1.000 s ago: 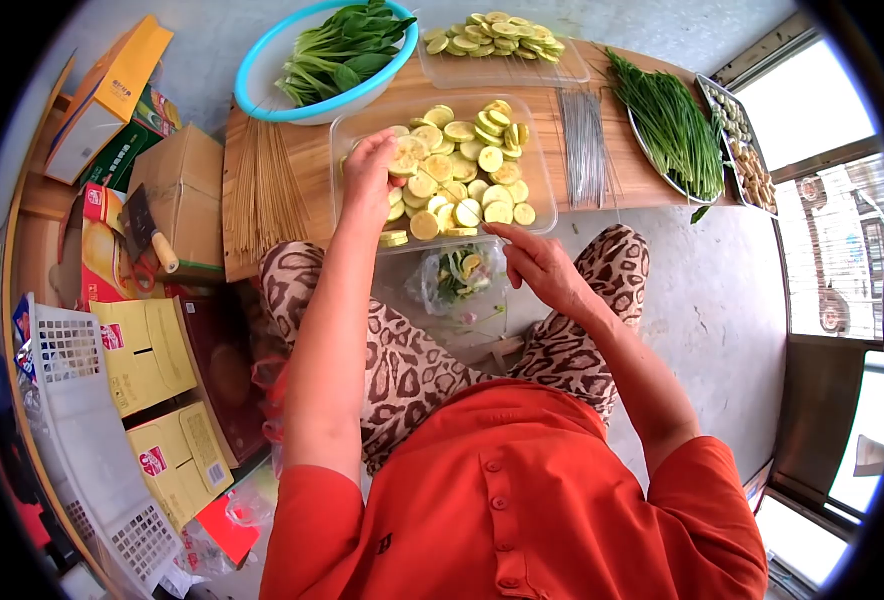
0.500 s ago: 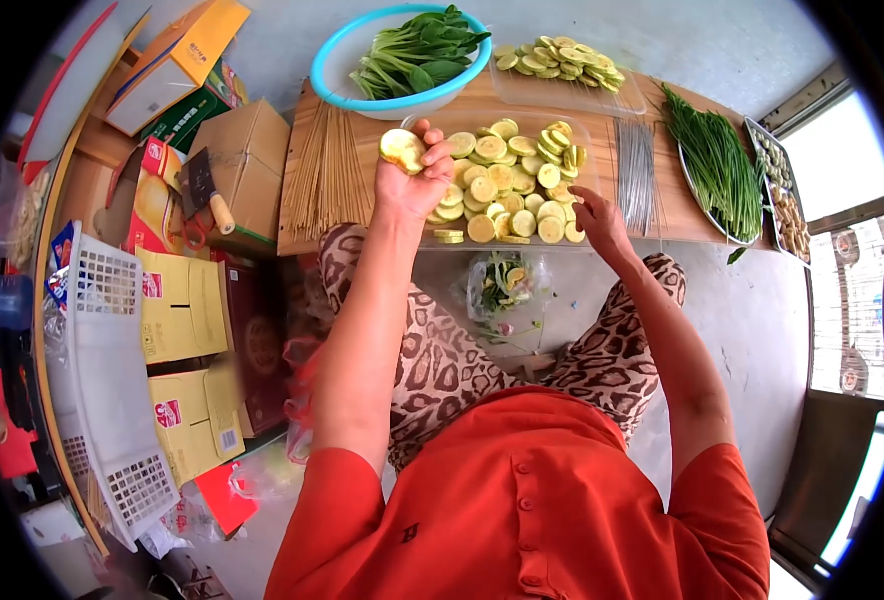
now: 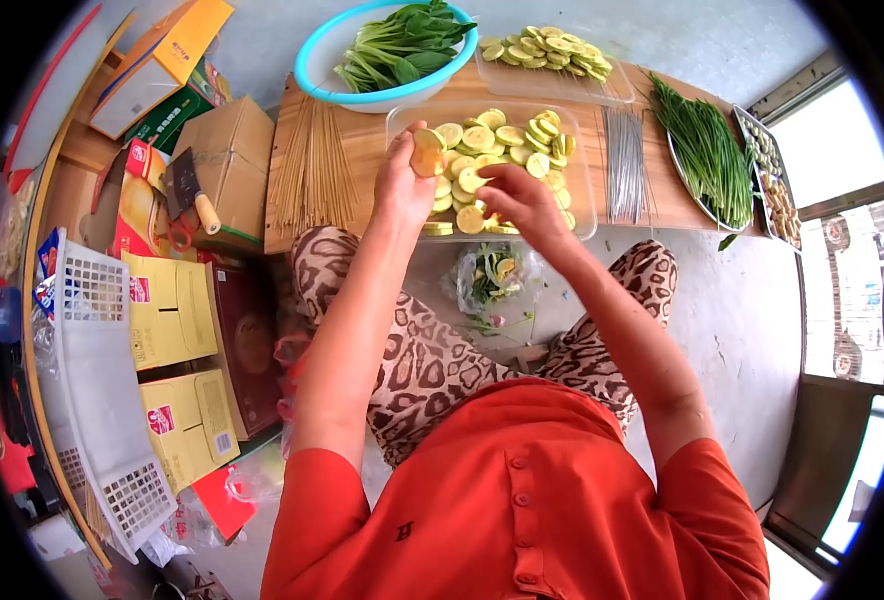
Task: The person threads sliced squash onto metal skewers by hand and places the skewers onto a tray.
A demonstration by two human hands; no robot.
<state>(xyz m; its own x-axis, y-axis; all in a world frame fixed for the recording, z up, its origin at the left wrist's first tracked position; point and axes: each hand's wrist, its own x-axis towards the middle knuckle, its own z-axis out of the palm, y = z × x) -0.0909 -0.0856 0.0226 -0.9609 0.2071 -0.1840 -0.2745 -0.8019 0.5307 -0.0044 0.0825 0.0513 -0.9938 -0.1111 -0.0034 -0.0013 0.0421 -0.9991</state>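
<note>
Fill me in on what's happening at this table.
The person's left hand holds up a pale green slice at the left side of a clear tub. The right hand is over more slices in that tub; whether it grips anything is unclear. Wooden sticks lie to the tub's left, metal sticks to its right.

We see a wooden counter (image 3: 370,135); on it, thin sticks (image 3: 312,170) lie left; a basin (image 3: 362,97) far left; a near tray (image 3: 584,205) mid-counter; a far tray (image 3: 617,95) behind; metal skewers (image 3: 624,165) right.
</note>
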